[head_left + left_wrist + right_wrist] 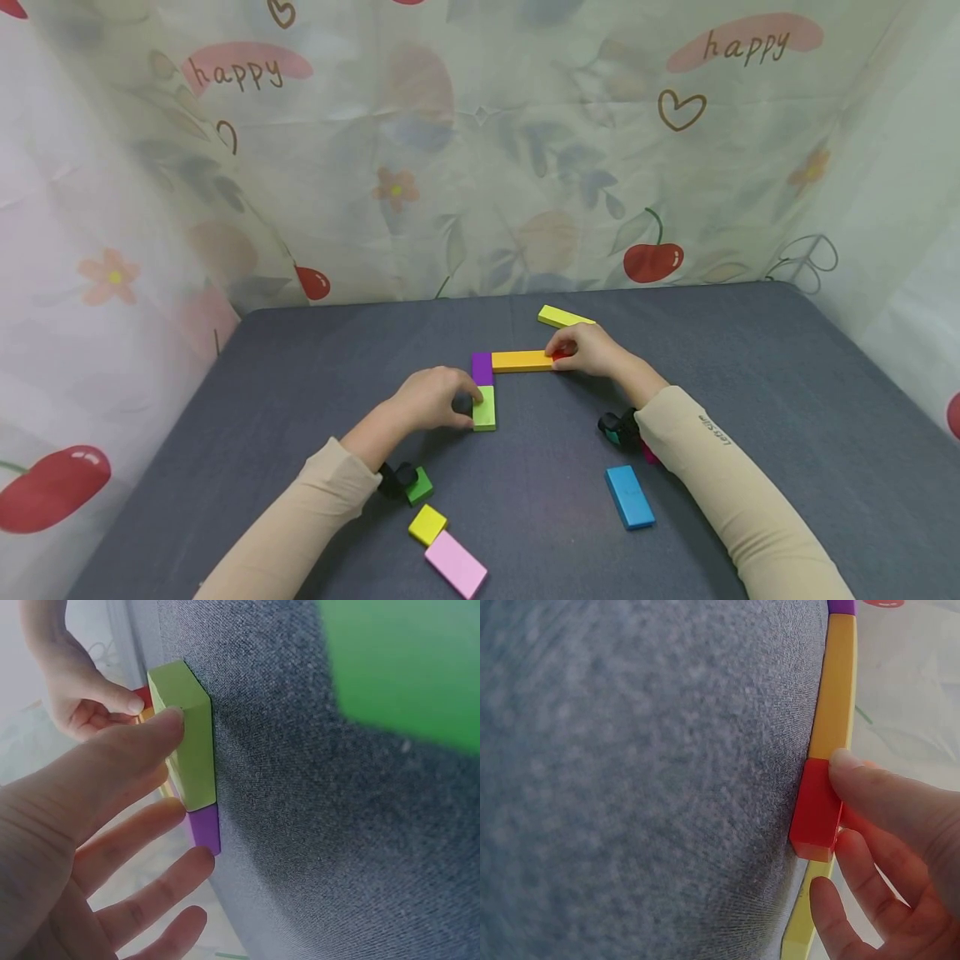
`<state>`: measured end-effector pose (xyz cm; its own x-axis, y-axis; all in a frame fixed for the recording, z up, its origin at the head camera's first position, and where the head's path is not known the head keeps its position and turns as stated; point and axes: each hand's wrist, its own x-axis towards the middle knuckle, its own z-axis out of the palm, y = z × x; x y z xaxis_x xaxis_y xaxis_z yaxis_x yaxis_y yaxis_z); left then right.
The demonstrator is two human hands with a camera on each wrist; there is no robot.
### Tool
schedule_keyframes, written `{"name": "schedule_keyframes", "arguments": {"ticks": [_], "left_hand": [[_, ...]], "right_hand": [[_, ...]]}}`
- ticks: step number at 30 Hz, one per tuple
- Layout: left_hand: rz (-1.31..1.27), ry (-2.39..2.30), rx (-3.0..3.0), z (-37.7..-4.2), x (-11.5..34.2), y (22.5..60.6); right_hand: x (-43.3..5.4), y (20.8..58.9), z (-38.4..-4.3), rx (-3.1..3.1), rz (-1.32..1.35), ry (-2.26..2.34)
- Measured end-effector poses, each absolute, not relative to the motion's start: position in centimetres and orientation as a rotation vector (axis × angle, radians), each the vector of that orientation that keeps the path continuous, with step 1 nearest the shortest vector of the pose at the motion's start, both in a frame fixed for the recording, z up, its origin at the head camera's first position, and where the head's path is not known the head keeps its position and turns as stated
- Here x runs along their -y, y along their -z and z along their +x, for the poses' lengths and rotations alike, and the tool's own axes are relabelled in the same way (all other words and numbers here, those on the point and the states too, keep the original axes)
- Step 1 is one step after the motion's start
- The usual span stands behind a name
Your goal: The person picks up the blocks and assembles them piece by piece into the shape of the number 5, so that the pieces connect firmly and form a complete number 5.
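Cloth-topped grey bench with surrounding blocks. Near side, left of centre: a pink block, a small yellow block at its far end, and, just beyond, a green block, partly hidden. Right: a blue block. Near the far edge: a long yellow block. Background: pale curtain printed with cherries, flowers and "happy".

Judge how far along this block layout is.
Looks done: a purple rectangular block meets a long orange block. In hand: the left hand touches a light-green rectangular block against the purple one; the right hand pinches a red rectangular block at the orange one's end. Possibly left, outside that line: a blue rectangular block, a pink rectangular block, a small yellow block, a green block and a long yellow block.
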<state>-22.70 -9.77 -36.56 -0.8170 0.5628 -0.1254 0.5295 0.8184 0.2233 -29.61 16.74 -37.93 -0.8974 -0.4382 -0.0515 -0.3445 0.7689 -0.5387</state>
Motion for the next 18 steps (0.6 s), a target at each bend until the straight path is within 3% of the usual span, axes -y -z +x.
{"name": "schedule_keyframes", "arguments": {"ticks": [18], "left_hand": [[0.868,-0.258,-2.778,-22.52,9.59,36.34]], "right_hand": [[-16.73,37.85,-29.62,-2.786,-0.629,0.805]]}}
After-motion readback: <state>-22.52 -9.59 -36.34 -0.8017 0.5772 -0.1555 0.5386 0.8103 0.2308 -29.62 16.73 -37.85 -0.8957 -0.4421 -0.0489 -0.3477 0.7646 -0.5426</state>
